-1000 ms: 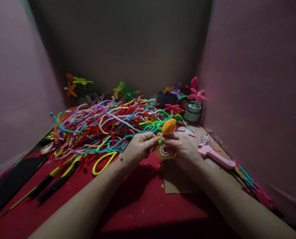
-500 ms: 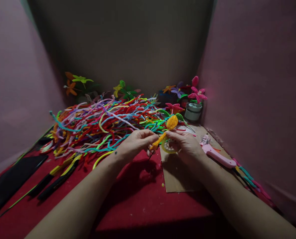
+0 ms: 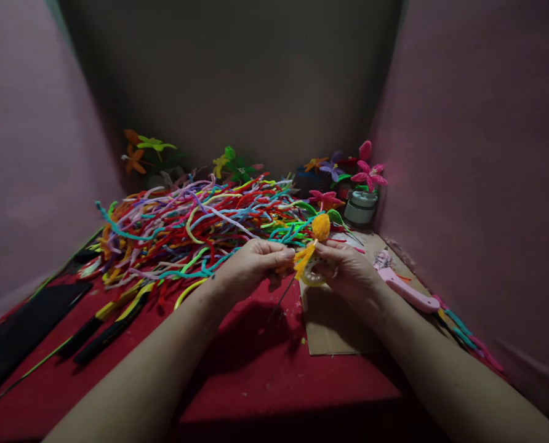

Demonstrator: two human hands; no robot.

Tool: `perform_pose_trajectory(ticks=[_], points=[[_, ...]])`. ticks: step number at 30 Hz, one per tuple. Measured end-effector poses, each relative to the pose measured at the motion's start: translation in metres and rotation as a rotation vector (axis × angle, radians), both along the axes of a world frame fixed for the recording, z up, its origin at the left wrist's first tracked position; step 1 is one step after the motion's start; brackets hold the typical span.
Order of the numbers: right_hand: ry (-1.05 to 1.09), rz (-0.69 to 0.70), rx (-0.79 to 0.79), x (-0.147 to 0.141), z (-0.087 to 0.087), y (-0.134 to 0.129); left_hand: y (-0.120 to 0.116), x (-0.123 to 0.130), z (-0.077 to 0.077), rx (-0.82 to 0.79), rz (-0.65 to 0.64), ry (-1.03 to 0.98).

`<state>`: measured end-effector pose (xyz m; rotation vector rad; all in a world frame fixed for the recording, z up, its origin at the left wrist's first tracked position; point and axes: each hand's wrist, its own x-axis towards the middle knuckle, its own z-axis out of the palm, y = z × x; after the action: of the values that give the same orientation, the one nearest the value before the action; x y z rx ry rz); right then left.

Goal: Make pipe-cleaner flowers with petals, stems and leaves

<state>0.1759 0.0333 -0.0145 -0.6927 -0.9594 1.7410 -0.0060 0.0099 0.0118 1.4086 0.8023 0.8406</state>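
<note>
An orange-yellow pipe-cleaner flower bud (image 3: 320, 227) stands upright from the pinched fingers of my right hand (image 3: 348, 267). Its loose fuzzy ends (image 3: 304, 261) fan out below the grip, and a thin dark wire stem (image 3: 281, 300) slants down to the left. My left hand (image 3: 263, 261) is closed in a pinch just left of those ends; what lies between its fingertips is too small to make out. A pale, yellowish tape ring (image 3: 312, 274) shows under my right fingers, and I cannot tell if they hold it.
A heap of coloured pipe cleaners (image 3: 186, 227) covers the back of the red table (image 3: 256, 394). Yellow-black pliers (image 3: 112, 323) and a black pouch-like thing (image 3: 29, 338) lie left. Cardboard (image 3: 334, 332), a pink glue gun (image 3: 408, 289) and a grey jar (image 3: 361, 206) are right.
The bud has turned more upright and its lower ends have spread apart. My left fingers have come off those ends to their left side. More of the wire stem shows.
</note>
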Motion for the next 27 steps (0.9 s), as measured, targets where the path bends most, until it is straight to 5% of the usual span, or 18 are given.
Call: perform_pose_trajectory(ticks=[12,16,21,24,27], points=[[-0.041,0.023,-0.024,-0.001,0.001,-0.002,-0.011,-0.005,0.015,0.105,0.06,0.225],[-0.077,0.007,-0.019,-0.002,0.003,-0.004,-0.02,-0.023,0.021,0.118,0.172,0.349],[-0.12,0.022,-0.018,-0.002,0.003,-0.004,-0.043,-0.06,0.017,0.342,0.307,0.9],[-0.128,0.014,-0.014,-0.002,0.003,-0.005,-0.056,-0.075,0.002,0.501,0.347,1.395],[-0.124,0.014,-0.004,-0.003,0.003,-0.006,-0.062,-0.079,-0.014,0.536,0.32,1.6]])
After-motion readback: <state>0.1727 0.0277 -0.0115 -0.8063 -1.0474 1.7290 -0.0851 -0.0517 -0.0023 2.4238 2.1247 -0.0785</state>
